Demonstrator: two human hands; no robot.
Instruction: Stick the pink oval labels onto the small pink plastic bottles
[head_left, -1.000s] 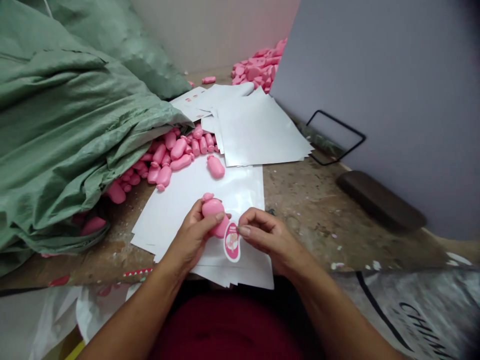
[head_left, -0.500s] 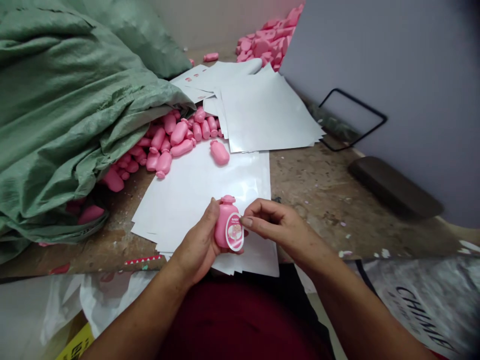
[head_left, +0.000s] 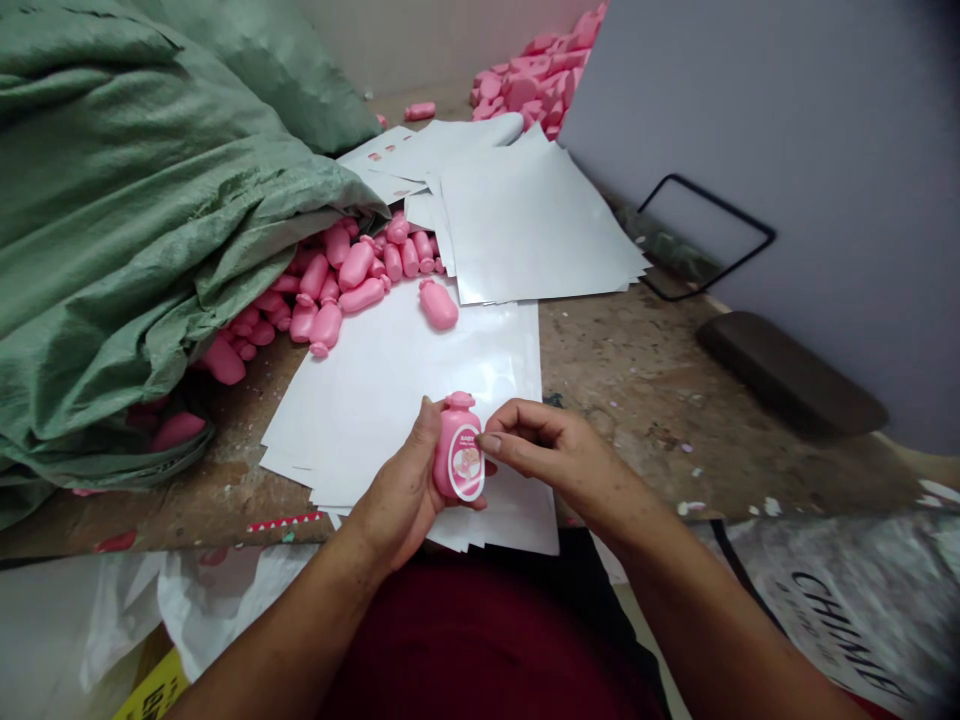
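the label (head_left: 467,462) now lies over the front of the pink bottle (head_left: 448,432); a second ago it hung off the bottle's lower right side, and half a second ago it stuck out further past the right edge. the bottle, tilted in the first frame, is now nearly upright. it sits in the left hand (head_left: 401,490), which is wrapped around it from the left and below, above the white sheets (head_left: 360,430). the right hand (head_left: 559,450) has thumb and forefinger pinched at the label's upper right edge.

the bottle is smooth, rounded plastic with a small knobbed top. the label is a glossy oval, white-rimmed, pink inside, with the word "baby" near its top. the sheets are flat, shiny and fanned at the edges. beyond the hands one loose bottle (head_left: 438,304) lies on them, near a heap of similar bottles (head_left: 356,265) at the mouth of a creased green sack (head_left: 150,220). the bench (head_left: 615,400) is brown, rough and flecked with pale marks.
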